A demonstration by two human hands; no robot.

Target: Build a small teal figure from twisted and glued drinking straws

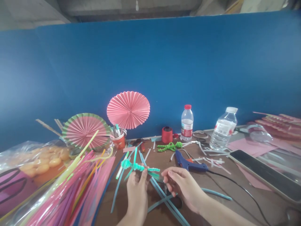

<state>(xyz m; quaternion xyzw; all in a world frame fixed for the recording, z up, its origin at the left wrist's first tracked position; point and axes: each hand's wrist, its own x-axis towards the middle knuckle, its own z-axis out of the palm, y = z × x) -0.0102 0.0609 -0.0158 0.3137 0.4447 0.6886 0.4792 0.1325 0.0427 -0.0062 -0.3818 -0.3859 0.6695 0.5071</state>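
My left hand (138, 185) grips a teal pipe-cleaner figure (131, 164) between thumb and fingers. The figure has a rounded coiled end at the left and straight and coiled ends pointing right. Close to those right ends is my right hand (177, 183), its fingers curled in and the thumb near the index finger. Whether anything is pinched there is hidden. Under and around both hands lie loose light-blue pipe cleaners (168, 205). A bright green pipe-cleaner figure (169, 146) rests on the brown table behind them.
A blue glue gun (188, 163) with a black cord lies right of centre. Two water bottles (187, 125), a red spool (166, 135) and a phone (265, 174) stand or lie around it. At left are bagged pipe cleaners (63, 194), pink paper fans (128, 110) and a pen cup (118, 141).
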